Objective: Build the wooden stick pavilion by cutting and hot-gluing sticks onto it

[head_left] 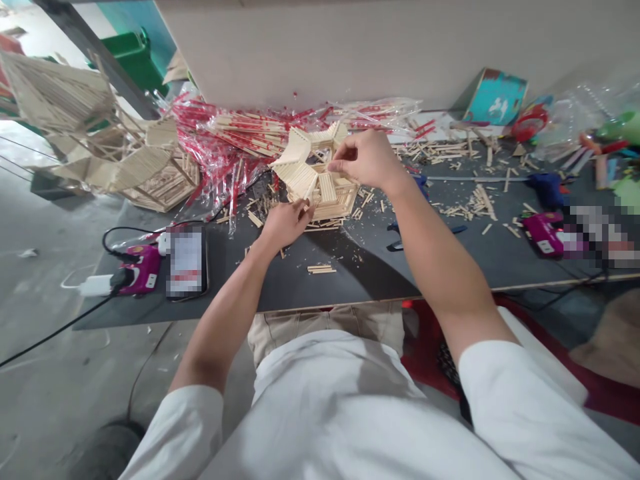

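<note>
Grip is hard to judge on the left hand [286, 223]: its fingers [304, 212] curl in against the lower edge of the wooden stick model [326, 190], though I cannot tell whether they clamp it; the right hand [367, 160] has thumb and forefinger pinched together just above the model, with nothing I can make out between them; that model sits on the dark table top [300, 290], between the two hands, its angled stick panels fanning out from the centre.

Over at the far left, larger stick structures [100, 127] pile up at the table's end; nearer the edge are a magenta electrical device [140, 269] with its black cable and a blurred phone [187, 262]; behind the model lie bundles of red-printed sticks in clear plastic [235, 140]; a small stack of loose sticks [320, 269] sits in front of it; to the right are a blue-handled tool [400, 230], scattered stick offcuts [475, 203], a blue hot-glue gun [547, 190] and a second magenta device [545, 233].
</note>
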The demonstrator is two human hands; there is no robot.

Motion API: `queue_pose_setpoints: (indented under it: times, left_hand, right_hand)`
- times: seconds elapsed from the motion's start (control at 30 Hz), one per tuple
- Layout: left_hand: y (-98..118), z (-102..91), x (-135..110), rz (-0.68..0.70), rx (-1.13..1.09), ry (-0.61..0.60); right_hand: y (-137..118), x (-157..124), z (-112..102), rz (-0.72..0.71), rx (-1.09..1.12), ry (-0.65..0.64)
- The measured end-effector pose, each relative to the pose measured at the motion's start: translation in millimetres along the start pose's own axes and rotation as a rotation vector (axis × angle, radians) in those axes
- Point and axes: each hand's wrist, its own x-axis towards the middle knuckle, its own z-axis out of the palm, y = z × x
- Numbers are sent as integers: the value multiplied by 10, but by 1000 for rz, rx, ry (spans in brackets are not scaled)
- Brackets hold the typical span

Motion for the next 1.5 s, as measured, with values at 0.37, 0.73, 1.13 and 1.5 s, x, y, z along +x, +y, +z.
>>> queue_pose_setpoints:
  times: [0.37,0.73,1.13,1.5]
  left_hand:
    - [-10,14,0,7,5,17]
    - [-22,18,0,29,25,20]
    - [-148,68,13,15,-45,65]
    - [-109,-56,8,-17,-7,11]
  right_hand:
    - [20,33,33,3,15,-9]
    - [-40,38,73,-29,-33,35]
    - [-109,123,127,-37,-49,-47]
    - [184,-504,-293,29,208,247]
